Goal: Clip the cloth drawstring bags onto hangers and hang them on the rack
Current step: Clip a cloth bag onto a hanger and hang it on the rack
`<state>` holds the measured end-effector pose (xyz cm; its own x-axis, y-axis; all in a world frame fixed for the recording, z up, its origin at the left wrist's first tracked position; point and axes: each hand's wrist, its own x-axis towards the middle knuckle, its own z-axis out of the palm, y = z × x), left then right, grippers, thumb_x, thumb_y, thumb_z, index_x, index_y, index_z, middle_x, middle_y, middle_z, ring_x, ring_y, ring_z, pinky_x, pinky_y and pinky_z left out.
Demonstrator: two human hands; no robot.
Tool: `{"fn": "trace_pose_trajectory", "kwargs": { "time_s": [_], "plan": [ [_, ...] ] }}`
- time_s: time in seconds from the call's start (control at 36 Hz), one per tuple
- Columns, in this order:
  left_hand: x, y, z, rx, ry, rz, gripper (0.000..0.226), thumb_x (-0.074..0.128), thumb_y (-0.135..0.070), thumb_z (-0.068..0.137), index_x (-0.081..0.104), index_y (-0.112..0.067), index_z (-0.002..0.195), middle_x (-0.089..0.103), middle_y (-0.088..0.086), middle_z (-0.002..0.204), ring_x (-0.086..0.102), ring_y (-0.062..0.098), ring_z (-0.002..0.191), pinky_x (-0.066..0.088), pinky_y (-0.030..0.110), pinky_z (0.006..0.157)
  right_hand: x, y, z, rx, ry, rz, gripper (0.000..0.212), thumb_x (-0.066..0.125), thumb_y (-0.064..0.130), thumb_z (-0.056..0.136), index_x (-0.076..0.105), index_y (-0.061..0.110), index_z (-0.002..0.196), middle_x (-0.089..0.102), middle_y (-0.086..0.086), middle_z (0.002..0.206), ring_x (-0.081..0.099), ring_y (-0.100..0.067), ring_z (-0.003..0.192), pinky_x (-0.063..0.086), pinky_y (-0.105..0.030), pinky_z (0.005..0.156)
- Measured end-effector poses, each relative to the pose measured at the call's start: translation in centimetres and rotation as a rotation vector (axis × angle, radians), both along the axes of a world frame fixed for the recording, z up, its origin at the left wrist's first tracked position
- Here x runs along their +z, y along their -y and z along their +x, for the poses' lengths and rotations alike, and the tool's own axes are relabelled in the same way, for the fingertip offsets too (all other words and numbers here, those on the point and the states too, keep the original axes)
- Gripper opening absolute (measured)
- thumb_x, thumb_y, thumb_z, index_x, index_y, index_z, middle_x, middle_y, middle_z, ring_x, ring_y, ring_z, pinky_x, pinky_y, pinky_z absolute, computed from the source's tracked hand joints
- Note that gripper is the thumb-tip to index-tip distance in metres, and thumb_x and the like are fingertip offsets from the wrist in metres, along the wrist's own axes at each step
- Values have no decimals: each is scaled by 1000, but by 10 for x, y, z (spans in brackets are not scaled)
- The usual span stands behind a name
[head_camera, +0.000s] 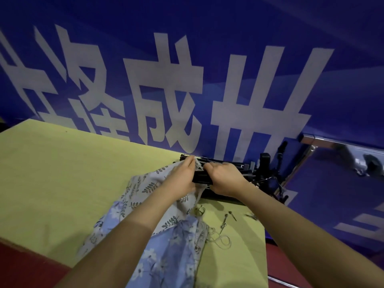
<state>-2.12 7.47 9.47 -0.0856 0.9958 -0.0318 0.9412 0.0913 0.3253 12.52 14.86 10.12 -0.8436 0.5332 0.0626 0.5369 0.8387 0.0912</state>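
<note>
A grey leaf-print drawstring bag (143, 186) lies on the yellow-green table (62, 173), over a blue floral bag (166, 252) nearer to me. My left hand (182, 177) pinches the grey bag's top edge against a black clip hanger (202, 177). My right hand (226, 179) grips that same hanger from the right, thumb on its clip. A pile of black hangers (259, 169) sits just behind at the table's far right corner. The chrome rack rail (324, 139) runs to the right along the wall.
A blue banner (187, 80) with large white characters stands directly behind the table. Loose drawstrings (220, 239) and small metal pieces (225, 220) lie on the table to the right of the bags. Red floor shows at the lower left and right.
</note>
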Motion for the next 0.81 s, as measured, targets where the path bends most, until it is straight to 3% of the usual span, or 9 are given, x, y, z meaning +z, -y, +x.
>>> {"fn": "trace_pose_trajectory", "kwargs": {
  "time_s": [0.14, 0.28, 0.33, 0.44, 0.58, 0.64, 0.69, 0.75, 0.81],
  "plan": [
    [-4, -1, 7, 1, -266, 67, 34, 51, -13, 90, 48, -3, 123, 41, 11, 128, 42, 29, 118, 37, 39, 102, 6, 2, -1, 78, -43, 124, 29, 58, 25, 86, 51, 12, 111, 64, -6, 103, 60, -26, 95, 39, -33, 79],
    [-7, -8, 4, 12, -344, 105, 30, 46, -11, 92, 48, -2, 120, 45, 13, 124, 45, 28, 114, 39, 36, 97, 3, 0, 8, 149, -174, 293, 41, 68, 34, 75, 60, 13, 109, 66, -2, 100, 62, -22, 90, 45, -31, 80],
    [-4, -9, 1, 17, -371, 111, 31, 44, -7, 91, 47, -2, 121, 46, 14, 124, 45, 29, 114, 38, 35, 95, 0, 3, 12, 197, -318, 370, 40, 56, 42, 83, 58, 12, 111, 63, -3, 106, 58, -21, 92, 39, -29, 83],
    [2, -11, -9, 30, -370, 125, 32, 45, -17, 95, 46, -2, 123, 47, 14, 122, 47, 28, 112, 39, 33, 91, -13, 9, 17, 210, -443, 410, 25, 42, 30, 91, 55, 10, 99, 59, -7, 90, 50, -25, 76, 32, -33, 69],
    [7, -10, -17, 76, -307, 217, 47, 47, -40, 94, 49, -2, 121, 50, 12, 117, 51, 27, 109, 42, 32, 83, -34, 10, 19, 71, -337, 143, 24, 39, 28, 92, 57, 12, 91, 55, -4, 80, 52, -25, 71, 25, -30, 63],
    [9, -7, -20, 90, -228, 287, 47, 50, -40, 93, 52, 0, 117, 52, 14, 111, 54, 29, 103, 44, 35, 78, -42, 9, 13, -76, -301, -31, 27, 40, 29, 96, 55, 11, 108, 58, -5, 98, 56, -27, 88, 32, -29, 71],
    [11, -3, -23, 100, -141, 343, 46, 53, -38, 92, 54, 2, 113, 53, 15, 107, 55, 29, 97, 42, 33, 71, -45, 6, 4, -268, -342, -219, 38, 42, 31, 99, 45, 11, 131, 52, -7, 123, 49, -26, 112, 39, -33, 90],
    [14, 2, -27, 117, -88, 386, 44, 54, -38, 92, 54, 1, 112, 52, 13, 106, 54, 25, 93, 36, 28, 67, -44, 2, -7, -405, -420, -392, 52, 44, 34, 98, 30, 12, 144, 39, -10, 142, 38, -28, 129, 34, -39, 106],
    [16, 6, -31, 127, -32, 419, 42, 55, -38, 91, 54, 0, 110, 51, 11, 104, 52, 22, 87, 35, 26, 65, -44, -3, -19, -460, -387, -513, 64, 46, 39, 96, 19, 16, 149, 28, -10, 152, 31, -33, 136, 28, -46, 110]
  ]
}}
